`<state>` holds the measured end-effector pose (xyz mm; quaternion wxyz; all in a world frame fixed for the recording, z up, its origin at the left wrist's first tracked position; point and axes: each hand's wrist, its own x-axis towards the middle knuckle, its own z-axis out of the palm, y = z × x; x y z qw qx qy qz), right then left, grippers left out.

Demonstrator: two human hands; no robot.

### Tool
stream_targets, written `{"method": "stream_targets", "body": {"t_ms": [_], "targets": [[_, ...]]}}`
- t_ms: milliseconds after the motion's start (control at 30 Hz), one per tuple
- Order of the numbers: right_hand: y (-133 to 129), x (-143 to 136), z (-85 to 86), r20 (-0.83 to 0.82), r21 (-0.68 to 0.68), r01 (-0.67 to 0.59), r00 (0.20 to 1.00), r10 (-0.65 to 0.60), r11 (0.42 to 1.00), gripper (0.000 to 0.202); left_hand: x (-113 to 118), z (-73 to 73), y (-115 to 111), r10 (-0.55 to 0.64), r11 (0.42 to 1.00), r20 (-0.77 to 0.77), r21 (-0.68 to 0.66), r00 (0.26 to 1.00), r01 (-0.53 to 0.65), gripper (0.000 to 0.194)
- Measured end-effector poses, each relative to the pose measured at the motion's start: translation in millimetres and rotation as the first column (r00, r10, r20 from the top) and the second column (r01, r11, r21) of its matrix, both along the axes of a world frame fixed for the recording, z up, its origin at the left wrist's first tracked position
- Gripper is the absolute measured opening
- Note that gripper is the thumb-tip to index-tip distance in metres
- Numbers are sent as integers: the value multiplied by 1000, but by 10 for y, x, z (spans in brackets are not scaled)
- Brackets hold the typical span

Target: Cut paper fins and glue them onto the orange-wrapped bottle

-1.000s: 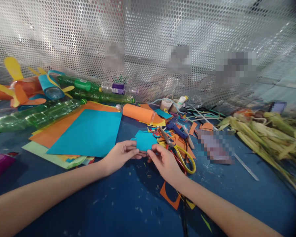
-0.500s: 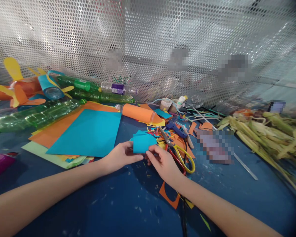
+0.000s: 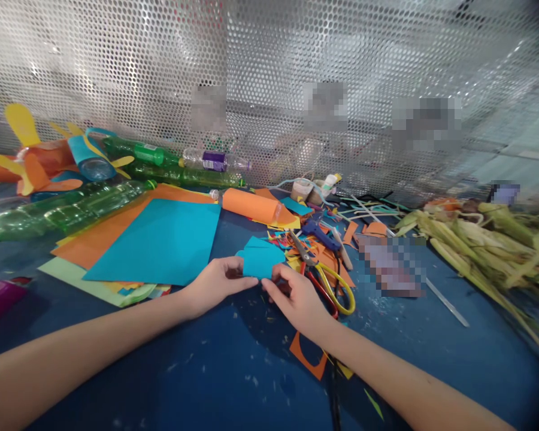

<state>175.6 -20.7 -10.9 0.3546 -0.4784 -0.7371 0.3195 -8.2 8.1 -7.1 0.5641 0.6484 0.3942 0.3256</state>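
Several small blue paper pieces (image 3: 263, 261) are held together as a loose stack between my hands, above the blue table. My left hand (image 3: 219, 279) pinches their left edge, thumb along the bottom. On the lower right corner, my right hand (image 3: 297, 293) grips the same pieces with thumb and fingertips. Just right of that hand lie scissors (image 3: 336, 287) with yellow and red handles, on a heap of coloured paper scraps. A large blue paper sheet (image 3: 161, 245) rests on other coloured sheets to the left. Behind the pieces lies a bottle wrapped in orange paper (image 3: 250, 205).
Green plastic bottles (image 3: 76, 209) and paper-trimmed bottle models (image 3: 49, 158) lie at the left. A blue glue gun (image 3: 320, 234) sits beyond the scissors. Corn husks (image 3: 476, 251) cover the right side. A perforated metal screen (image 3: 269, 72) stands behind the table.
The right thumb and fingers have shifted slightly along the lower edge of the blue pieces, and the left thumb has drawn back a little. Everything else stays in place.
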Motion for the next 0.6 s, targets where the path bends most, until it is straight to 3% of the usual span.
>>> {"method": "stream_targets", "body": {"t_ms": [167, 400, 600], "targets": [[5, 2, -12, -108, -57, 28, 994, -34, 998, 18, 12, 6, 11, 87, 996, 64, -44, 994, -84, 27], [21, -21, 16, -243, -112, 54, 967, -80, 992, 22, 16, -61, 39, 120, 984, 209, -156, 971, -88, 22], [26, -30, 29, -283, -128, 66, 954, -100, 990, 22, 14, -85, 63, 119, 982, 240, -169, 963, -79, 19]]}}
